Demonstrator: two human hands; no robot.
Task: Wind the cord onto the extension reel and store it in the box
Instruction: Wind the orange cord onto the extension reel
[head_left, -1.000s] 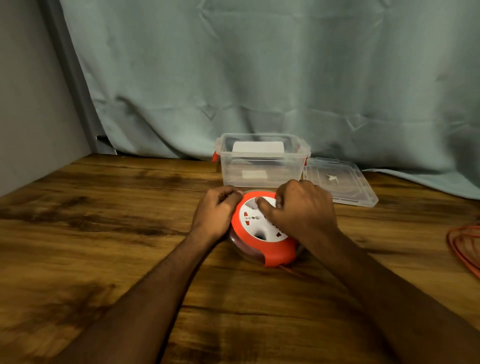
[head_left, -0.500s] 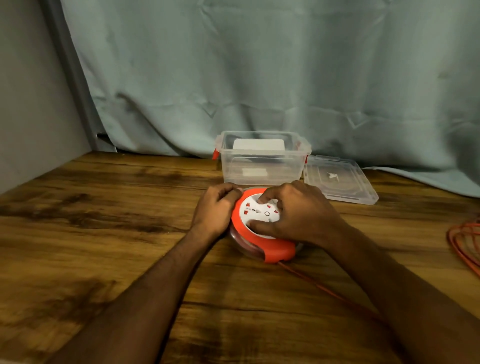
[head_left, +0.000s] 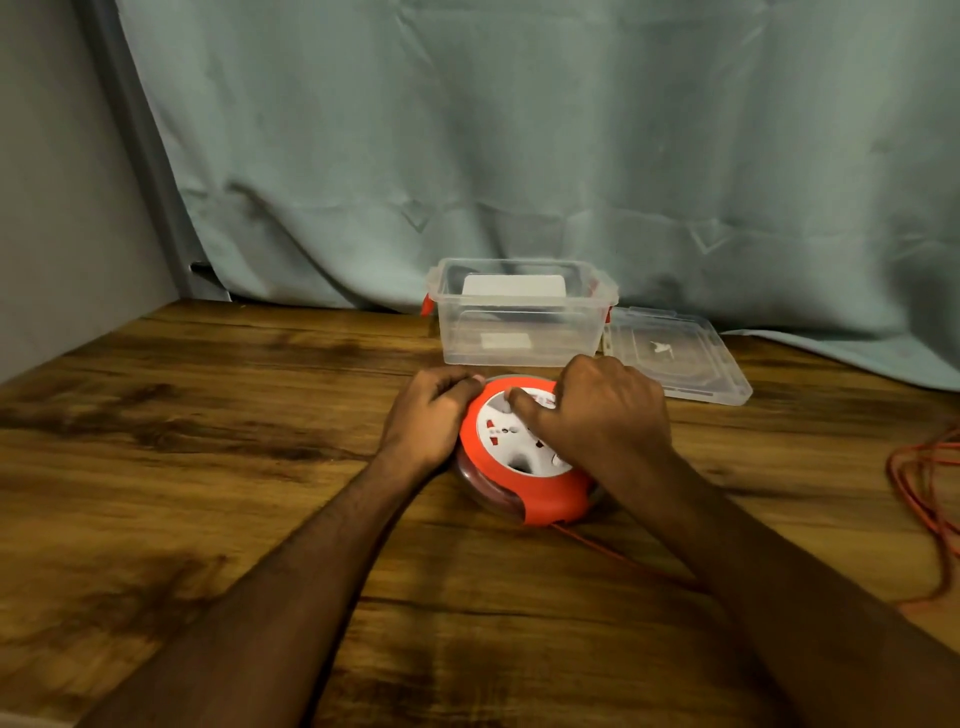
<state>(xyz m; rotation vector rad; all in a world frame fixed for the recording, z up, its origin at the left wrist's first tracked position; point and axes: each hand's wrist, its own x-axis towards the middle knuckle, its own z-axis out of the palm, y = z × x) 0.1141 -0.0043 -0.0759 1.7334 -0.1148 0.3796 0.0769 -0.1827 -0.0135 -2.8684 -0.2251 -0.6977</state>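
One wide-angle view only, worn on the head, looking forward and down along both forearms across the wooden table (head_left: 218, 415). It sits close over the near edge, facing the teal curtain (head_left: 519, 156) that hangs behind the far side.

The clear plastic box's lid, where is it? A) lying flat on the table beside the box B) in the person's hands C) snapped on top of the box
A: the clear plastic lid lies flat on the wooden table, right of the open clear plastic box.
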